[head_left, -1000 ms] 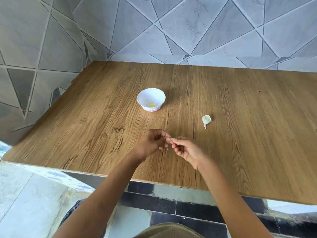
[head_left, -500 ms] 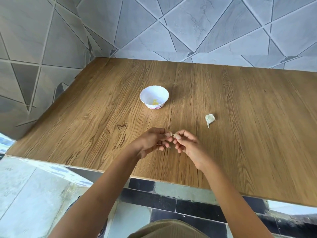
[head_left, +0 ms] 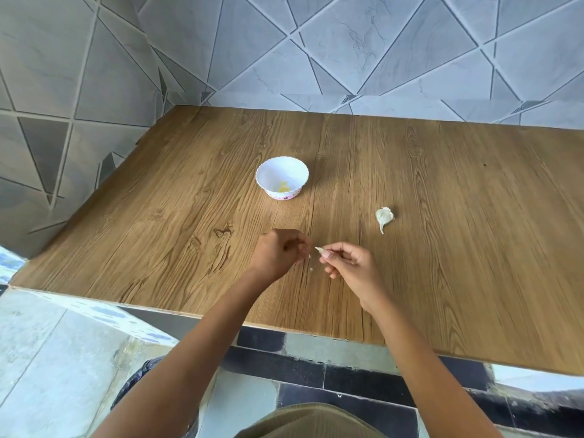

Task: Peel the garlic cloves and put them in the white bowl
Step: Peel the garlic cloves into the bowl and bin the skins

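My right hand point(head_left: 349, 263) pinches a small garlic clove point(head_left: 319, 249) between thumb and fingertips, its pale tip pointing left. My left hand point(head_left: 279, 252) hovers just left of it with fingers curled; a tiny white scrap of skin point(head_left: 310, 257) shows at its fingertips, and whether they hold it is unclear. Another small bit point(head_left: 311, 269) lies on the table below. The white scalloped bowl point(head_left: 268, 175) stands farther back with yellowish peeled garlic point(head_left: 284, 187) inside. An unpeeled garlic piece point(head_left: 384, 217) lies to the right of the bowl.
The wooden table point(head_left: 458, 248) runs against grey tiled walls at the back and left. Its front edge lies close below my forearms, with tiled floor beneath.
My hands have drawn apart: the left one let go of the clove and pulled slightly left, while the right keeps the clove. A small scrap now lies on the table.
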`<action>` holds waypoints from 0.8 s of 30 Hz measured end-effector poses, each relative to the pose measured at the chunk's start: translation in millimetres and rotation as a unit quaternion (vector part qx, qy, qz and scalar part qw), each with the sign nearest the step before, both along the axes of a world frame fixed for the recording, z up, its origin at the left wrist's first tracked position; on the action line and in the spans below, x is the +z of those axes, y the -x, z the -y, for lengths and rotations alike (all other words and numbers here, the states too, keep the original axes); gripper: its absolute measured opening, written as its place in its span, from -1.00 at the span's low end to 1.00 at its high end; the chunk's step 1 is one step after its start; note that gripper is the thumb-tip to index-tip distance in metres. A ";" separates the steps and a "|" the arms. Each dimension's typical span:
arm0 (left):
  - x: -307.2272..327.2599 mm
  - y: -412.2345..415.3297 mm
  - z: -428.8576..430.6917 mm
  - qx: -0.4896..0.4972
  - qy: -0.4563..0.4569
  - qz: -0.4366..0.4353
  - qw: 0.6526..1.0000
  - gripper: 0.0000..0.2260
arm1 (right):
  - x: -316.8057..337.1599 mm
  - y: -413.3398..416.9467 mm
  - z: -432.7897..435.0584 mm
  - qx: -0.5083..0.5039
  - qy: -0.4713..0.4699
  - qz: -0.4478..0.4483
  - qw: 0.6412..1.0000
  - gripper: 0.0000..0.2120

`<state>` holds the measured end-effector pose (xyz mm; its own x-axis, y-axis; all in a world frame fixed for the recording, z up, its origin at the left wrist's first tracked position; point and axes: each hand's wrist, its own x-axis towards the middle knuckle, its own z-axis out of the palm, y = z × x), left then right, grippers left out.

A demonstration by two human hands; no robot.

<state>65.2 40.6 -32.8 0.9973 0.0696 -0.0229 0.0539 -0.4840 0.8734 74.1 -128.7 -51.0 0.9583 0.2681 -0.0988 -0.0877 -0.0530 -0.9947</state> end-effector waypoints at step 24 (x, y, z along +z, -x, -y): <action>13.9 5.9 6.3 -0.036 0.234 -0.142 0.961 -0.92 | -8.5 -0.3 -2.5 -0.026 0.121 0.226 0.966 -0.89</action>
